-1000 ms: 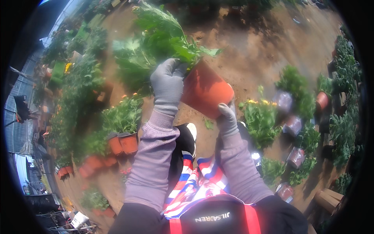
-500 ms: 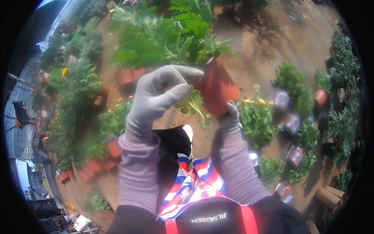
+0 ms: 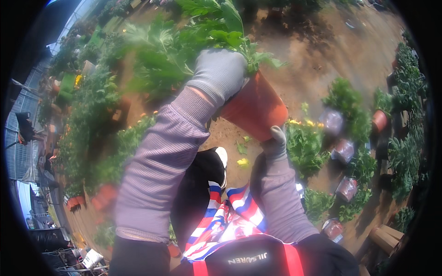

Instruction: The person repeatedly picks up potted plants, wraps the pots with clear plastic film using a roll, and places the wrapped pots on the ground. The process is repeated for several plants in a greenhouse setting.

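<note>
A potted leafy plant, with a reddish-brown plastic pot [image 3: 262,108] and broad green lobed leaves [image 3: 184,34], is held tilted in front of me, its top toward the upper left. My right hand [image 3: 277,138], in a grey glove, grips the pot at its bottom end, thumb showing on the side and the other fingers hidden behind. At the pot's rim my left hand [image 3: 218,69], also gloved, reaches in among the lower stems and leaves. Its back faces me, and the fingers are hidden. Below the pot, a small yellow leaf [image 3: 242,162] lies on the ground.
Brown bare ground [image 3: 308,60] runs beneath and ahead. Flowering plants [image 3: 304,142] stand close on the right, near plastic-wrapped pots [image 3: 343,149]. Dense potted rows [image 3: 83,115] line the left, with orange-red pots [image 3: 105,195] at lower left. Cardboard pieces [image 3: 386,239] lie lower right.
My left hand has moved up and right, from a pinched pose beside the pot into the foliage at its rim. The lobed leaf below that hand has dropped out of its place. The right hand keeps its grip.
</note>
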